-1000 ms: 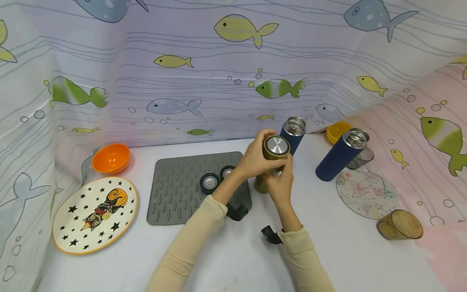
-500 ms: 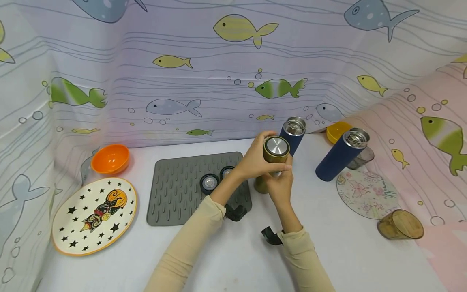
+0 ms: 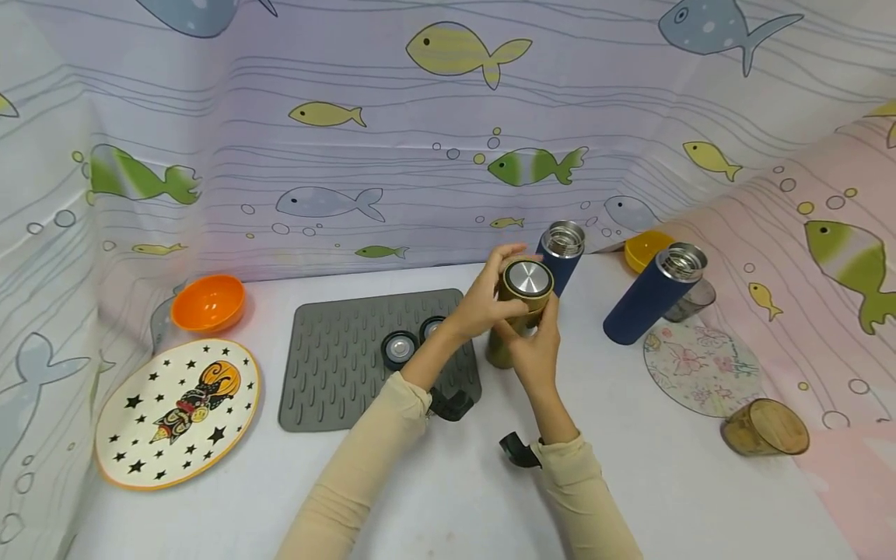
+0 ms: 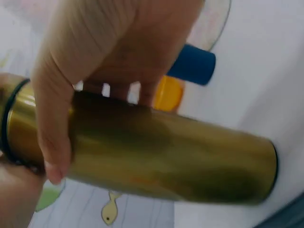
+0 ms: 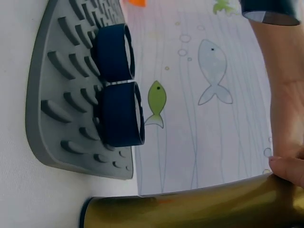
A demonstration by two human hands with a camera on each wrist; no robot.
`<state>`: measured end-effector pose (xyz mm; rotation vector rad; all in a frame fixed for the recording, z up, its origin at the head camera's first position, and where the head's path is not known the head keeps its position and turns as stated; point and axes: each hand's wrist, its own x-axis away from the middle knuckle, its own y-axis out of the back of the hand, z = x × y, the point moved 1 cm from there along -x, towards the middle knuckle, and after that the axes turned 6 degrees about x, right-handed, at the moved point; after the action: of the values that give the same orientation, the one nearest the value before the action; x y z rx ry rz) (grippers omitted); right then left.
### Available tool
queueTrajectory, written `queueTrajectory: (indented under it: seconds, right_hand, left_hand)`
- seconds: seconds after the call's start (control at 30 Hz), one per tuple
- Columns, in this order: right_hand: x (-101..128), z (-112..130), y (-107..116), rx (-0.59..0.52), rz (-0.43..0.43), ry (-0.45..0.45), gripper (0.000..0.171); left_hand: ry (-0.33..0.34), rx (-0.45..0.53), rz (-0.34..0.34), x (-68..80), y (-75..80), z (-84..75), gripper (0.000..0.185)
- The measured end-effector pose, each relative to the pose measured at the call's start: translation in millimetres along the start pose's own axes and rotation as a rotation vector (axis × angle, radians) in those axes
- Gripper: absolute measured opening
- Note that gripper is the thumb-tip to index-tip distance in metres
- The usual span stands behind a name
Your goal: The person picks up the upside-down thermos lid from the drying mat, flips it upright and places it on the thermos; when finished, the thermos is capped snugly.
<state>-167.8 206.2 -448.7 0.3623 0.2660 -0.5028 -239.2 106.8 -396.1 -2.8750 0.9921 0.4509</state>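
The gold flask (image 3: pixel 509 327) stands upright on the surface (image 3: pixel 434 482), long axis vertical, between both hands: the left hand (image 3: pixel 486 299) grips its cap (image 3: pixel 528 280), the right hand (image 3: pixel 535 350) clasps the body below.

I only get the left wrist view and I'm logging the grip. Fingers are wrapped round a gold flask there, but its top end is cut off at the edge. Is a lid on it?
Observer: Yes. In the head view a steel-topped lid sits on the gold flask, and the left hand grips that lid.
Operator: And the other hand? I can't see it properly.
Observer: The right hand holds the flask's body just below the lid.
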Motion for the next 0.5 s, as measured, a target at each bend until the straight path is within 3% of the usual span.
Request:
queueTrajectory:
  seconds: [0.17,0.27,0.5]
  right_hand:
    - [3,22,4,-0.001,0.009,-0.001,0.070]
    - [5,32,6,0.009,0.011,-0.007,0.070]
    - [1,5,1,-0.006,0.019,-0.018,0.075]
  left_hand:
    - [0.021,-0.133,-0.017,0.0,0.1,-0.9,0.087]
    - [0.027,-0.090,0.007,0.3,0.5,0.6,0.077]
    - [0.004,-0.169,-0.044,2.6,0.8,2.5,0.089]
